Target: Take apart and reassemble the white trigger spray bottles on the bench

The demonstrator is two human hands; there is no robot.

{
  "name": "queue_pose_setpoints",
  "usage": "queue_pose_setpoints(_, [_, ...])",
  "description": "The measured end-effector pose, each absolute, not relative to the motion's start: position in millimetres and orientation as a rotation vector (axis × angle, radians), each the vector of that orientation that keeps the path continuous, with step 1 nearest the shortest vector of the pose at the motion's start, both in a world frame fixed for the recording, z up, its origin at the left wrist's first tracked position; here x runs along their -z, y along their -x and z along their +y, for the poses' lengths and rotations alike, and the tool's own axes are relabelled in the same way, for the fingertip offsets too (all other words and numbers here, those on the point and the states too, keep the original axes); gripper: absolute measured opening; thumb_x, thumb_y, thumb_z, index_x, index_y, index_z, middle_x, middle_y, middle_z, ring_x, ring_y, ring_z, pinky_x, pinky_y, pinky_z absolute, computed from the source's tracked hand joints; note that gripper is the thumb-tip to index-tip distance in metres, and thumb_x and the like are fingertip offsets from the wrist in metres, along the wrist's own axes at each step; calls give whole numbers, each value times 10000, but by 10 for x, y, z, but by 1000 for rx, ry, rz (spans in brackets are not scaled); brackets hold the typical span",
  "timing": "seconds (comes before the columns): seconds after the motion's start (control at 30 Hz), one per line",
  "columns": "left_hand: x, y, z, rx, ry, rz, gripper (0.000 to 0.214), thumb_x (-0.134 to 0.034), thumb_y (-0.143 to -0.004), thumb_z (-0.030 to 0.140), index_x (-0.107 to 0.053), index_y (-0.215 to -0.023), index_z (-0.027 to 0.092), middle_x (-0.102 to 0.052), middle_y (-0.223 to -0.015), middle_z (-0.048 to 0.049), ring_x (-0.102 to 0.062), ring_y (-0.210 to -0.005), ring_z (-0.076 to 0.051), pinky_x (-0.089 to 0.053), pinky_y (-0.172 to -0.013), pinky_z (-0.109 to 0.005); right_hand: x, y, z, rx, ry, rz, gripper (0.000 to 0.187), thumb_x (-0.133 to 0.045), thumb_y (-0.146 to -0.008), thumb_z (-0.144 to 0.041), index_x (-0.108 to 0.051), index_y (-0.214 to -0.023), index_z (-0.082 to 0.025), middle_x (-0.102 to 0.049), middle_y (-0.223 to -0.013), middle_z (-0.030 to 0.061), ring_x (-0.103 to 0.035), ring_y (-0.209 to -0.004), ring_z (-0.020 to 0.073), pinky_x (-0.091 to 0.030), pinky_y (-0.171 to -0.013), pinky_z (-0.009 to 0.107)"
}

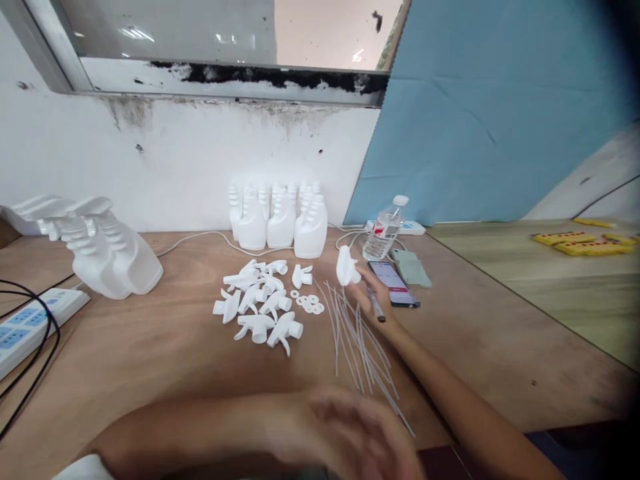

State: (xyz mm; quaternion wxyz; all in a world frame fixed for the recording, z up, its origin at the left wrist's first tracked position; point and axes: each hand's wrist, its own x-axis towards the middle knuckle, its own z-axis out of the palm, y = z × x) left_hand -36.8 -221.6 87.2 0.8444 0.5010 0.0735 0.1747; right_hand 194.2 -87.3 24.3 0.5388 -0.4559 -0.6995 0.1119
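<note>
My right hand reaches out over the wooden table and pinches a white trigger spray head at its fingertips; a dark pen-like stick pokes out beneath the palm. Thin white dip tubes lie fanned out just under this arm. To their left lies a pile of several white trigger heads, and beside it are small white rings. My left hand hovers low at the front edge, smeared by motion, with its fingers unreadable.
Empty white bottles stand in a cluster at the wall. Bottles with triggers fitted stand at the left beside a power strip with black cables. A water bottle, a phone and a green case lie right of my hand. Yellow parts lie far right.
</note>
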Motion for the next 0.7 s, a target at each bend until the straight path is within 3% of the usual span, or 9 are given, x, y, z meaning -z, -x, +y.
queue_pose_setpoints(0.13, [-462,571,-1915,-646,-921,320,293,-687,-781,375,-576,-927,146,-539,-742,-27,-494,-591,-81,-385,-515,-181,-274,-1772,-1003,-185,993,-1845,317,-651,-802,-258,-629,-1113,-204,-661,-1015,95,-606,-956,259,-473,-866,401])
queue_pose_setpoints(0.33, [-102,806,-1687,-782,-922,321,367,-582,-863,402,-413,-1157,261,-504,-983,-44,-538,-601,-100,-395,-382,-156,-295,-1567,-1182,-87,755,-2135,389,-621,-816,-198,-558,-1200,-222,-621,-871,74,-563,-804,234,-464,-736,396])
queue_pose_setpoints(0.47, [-89,775,-1680,-764,-945,274,471,-605,-838,459,-377,-1203,267,-505,-1084,-80,-596,-655,-134,-464,-387,-193,-338,-1487,-1261,-25,624,-2296,448,-621,-816,-190,-530,-1253,-217,-601,-824,67,-527,-757,223,-441,-687,382])
queue_pose_setpoints(0.53, [-83,766,-1680,-760,-932,274,510,-629,-816,479,-378,-1196,252,-537,-1023,-74,-607,-647,-143,-475,-387,-198,-368,-1440,-1295,-9,572,-2349,471,-612,-826,-186,-508,-1285,-216,-603,-819,62,-521,-755,218,-439,-687,376])
queue_pose_setpoints(0.7, [-86,782,-1660,-767,-865,395,338,-645,-823,280,-438,-1069,175,-599,-848,-63,-638,-643,-174,-496,-421,-212,-417,-1379,-1381,-200,530,-2369,503,-596,-870,-353,-452,-1332,-216,-621,-962,91,-550,-866,226,-456,-805,400])
